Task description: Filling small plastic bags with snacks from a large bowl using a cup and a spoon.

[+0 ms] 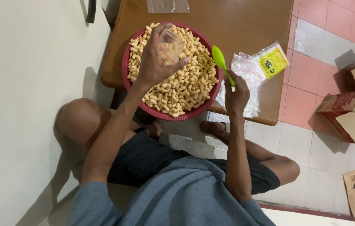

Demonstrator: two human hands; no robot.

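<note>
From the head camera, looking straight down, the left hand (157, 58) holds a small clear plastic bag (170, 45) above the red basket (129, 54); the bag sits between the thumb on its right side and the fingers curled round its left and far side, so the hand is pinched on the bag's upper part while the bag's mouth faces up; a few pale pieces seem to lie inside it, though the plastic is too clear and small here to be sure. The left forearm reaches forward from the lower left, the wrist bent a little inward, the back of the hand turned to the camera.

The right hand (236, 94) is closed round the handle of a bright green plastic spoon (220, 62); the handle runs out of the top of the fist and the bowl of the spoon points up and to the left, hovering just beside the basket's right rim and near the bag, not touching either; the right forearm comes up almost straight from below.

The basket is heaped with pale, curved snack pieces (185, 83) and stands on a low brown wooden table (244, 25); a heap of empty clear bags (248, 75) with a yellow label lies on the table just right of the spoon hand; torn cardboard boxes (353, 113) lie well apart on the tiled floor (311, 71) to the right.
</note>
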